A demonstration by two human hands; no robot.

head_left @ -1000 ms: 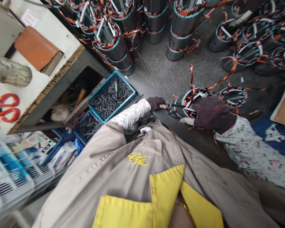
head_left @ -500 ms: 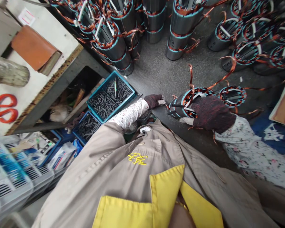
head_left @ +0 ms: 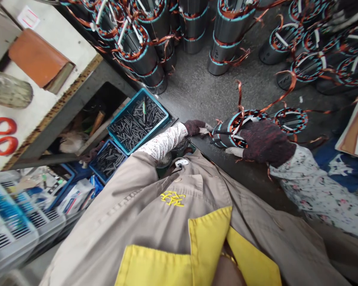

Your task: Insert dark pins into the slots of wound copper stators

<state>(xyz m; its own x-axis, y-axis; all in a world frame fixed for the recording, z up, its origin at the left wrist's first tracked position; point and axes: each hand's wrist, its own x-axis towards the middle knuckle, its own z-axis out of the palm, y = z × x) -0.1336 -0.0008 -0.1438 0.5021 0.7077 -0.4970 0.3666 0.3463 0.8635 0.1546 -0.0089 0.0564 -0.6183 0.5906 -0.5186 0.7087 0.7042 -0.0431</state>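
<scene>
A motor stator [head_left: 231, 129] with copper windings and teal end insulation lies on the dark floor just in front of me. My right hand [head_left: 264, 143], in a dark knitted glove, is closed over its top and near side. My left hand [head_left: 196, 128], gloved the same way, is pinched together at the stator's left edge, touching it; what its fingertips hold is too small to make out. A second stator [head_left: 290, 119] lies right behind the first. Loose copper wire ends [head_left: 241, 93] stick up from the held stator.
Many upright stators [head_left: 143, 51] stand stacked at the back and along the right [head_left: 316, 59]. Two blue bins of dark sticks [head_left: 137, 121] sit under a bench to my left. Red scissors [head_left: 1, 135] lie on the bench top; white crates [head_left: 12, 226] sit lower left.
My left hand drew back a little from the stator's edge, then returned to touch it. The right hand stayed on the stator. The view shifted slightly.
</scene>
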